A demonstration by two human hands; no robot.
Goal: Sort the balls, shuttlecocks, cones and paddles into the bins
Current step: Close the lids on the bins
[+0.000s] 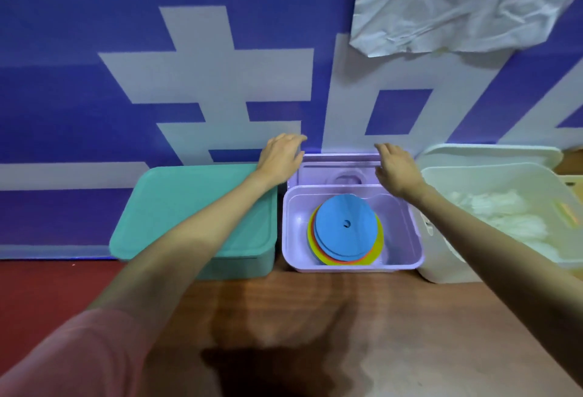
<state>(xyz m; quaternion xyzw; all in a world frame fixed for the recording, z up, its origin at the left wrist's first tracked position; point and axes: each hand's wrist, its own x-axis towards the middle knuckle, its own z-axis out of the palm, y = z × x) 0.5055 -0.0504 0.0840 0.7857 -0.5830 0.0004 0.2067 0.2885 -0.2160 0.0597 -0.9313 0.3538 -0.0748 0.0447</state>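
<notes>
Lilac bin point(288, 232) on bench point(315, 317) holds cones point(345, 229). Its raised lid point(339, 168) stands behind, long axis left-right, between left hand point(279, 158) and right hand point(396, 169); both grips relaxed, holding nothing.

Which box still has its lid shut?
The teal plastic bin on the left: its flat lid covers it. The purple bin with the flat cones and the white bin have their lids tipped back.
</notes>
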